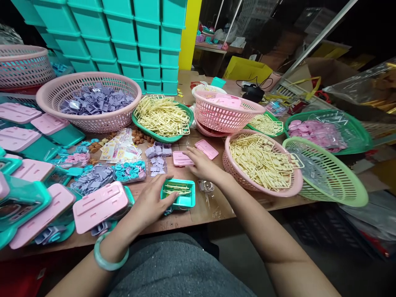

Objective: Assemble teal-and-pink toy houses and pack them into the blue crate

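Along the left edge of the brown worktable (pixel 213 210), pink-lidded teal boxes (pixel 34 198) lay in a loose heap, and behind them a tall stack of teal bins (pixel 130 37) rose against the back of the dim workroom beside a yellow pillar (pixel 190 33). A broad pink basket (pixel 89 101) of lilac plastic pieces sat near the bins, with small piles of lilac, teal and pink parts spread on the table in front of it. The left hand (pixel 153 202), a pale green bangle (pixel 108 258) on its wrist, rested with curled fingers against the left side of a small teal tray (pixel 179 194) holding cream pieces, near the table's front edge. Just beyond, the right hand (pixel 201 163) lay open and flat, fingertips touching a pink lid (pixel 182 159) on the table. A green tray of cream frames (pixel 162 115) stood behind it. To the right, a pink basket of cream parts (pixel 262 165) sat just beside that forearm, then an empty-looking green basket (pixel 328 177) tilted at the table's edge, and cardboard and plastic bags cluttered the far right.
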Demonstrator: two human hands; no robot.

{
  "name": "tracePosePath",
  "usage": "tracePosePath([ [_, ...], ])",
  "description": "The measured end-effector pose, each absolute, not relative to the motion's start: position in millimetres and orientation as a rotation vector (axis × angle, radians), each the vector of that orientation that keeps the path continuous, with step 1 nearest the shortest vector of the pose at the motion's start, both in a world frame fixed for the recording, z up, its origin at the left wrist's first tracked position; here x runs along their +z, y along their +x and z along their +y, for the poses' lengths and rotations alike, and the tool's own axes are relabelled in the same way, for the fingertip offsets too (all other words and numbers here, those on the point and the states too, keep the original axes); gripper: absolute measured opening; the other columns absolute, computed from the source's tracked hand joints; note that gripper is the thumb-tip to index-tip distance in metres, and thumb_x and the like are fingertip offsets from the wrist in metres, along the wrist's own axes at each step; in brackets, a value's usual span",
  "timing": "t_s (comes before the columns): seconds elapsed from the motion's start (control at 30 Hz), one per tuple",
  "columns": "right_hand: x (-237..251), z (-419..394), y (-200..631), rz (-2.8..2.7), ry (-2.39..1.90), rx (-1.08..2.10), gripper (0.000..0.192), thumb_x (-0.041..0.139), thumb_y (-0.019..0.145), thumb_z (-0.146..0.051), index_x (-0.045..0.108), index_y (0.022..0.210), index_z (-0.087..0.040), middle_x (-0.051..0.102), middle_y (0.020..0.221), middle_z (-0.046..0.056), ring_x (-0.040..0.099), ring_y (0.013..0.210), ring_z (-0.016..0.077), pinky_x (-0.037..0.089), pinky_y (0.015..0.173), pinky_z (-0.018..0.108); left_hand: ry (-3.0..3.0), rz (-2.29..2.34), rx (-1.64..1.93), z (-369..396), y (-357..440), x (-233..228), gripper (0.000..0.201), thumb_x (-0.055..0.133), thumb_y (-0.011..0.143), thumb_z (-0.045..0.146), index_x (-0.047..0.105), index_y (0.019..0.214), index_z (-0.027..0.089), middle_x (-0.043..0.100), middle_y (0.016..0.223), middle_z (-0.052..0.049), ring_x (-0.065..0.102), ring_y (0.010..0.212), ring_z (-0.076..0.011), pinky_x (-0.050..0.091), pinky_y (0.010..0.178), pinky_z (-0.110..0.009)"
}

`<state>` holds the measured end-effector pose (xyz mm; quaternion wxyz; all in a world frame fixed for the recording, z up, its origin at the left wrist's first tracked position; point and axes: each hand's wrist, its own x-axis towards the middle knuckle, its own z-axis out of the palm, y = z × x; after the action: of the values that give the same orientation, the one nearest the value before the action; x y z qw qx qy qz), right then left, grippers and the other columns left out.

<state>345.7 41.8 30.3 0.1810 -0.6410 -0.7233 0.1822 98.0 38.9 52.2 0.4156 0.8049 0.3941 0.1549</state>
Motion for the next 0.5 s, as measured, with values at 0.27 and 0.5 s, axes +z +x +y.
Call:
tracePosePath([
  [0.27,18.7,70.8,355.4,-2.044,-1.834,0.587,0.022,0.052,0.098,-0.017,0.072,0.108,-0.013,0.074,0.111,0.015,0.068,0.105,0.0251,0.05,0.098,0.041,2.209,0.908,0.463,40.4,92.8,62.7,0.01,0.065,0.092,0.031,0.064,0.094,0.022,0.062,0.136,-0.012,0.059,0.128,-0.0298,0.049,0.107,-0.052],
  [0.5,33.3,57.1,368.2,-1.464,-1.455,1.029,0.041,0.053,0.088,-0.02,0.067,0.127,-0.019,0.07,0.129,0.007,0.063,0.117,0.0228,0.048,0.104,0.041,2.271,0.887,0.358,45.8,105.4,69.7,0.002,0.062,0.09,0.022,0.063,0.091,0.021,0.071,0.107,-0.008,0.07,0.099,-0.0261,0.057,0.086,-0.046],
])
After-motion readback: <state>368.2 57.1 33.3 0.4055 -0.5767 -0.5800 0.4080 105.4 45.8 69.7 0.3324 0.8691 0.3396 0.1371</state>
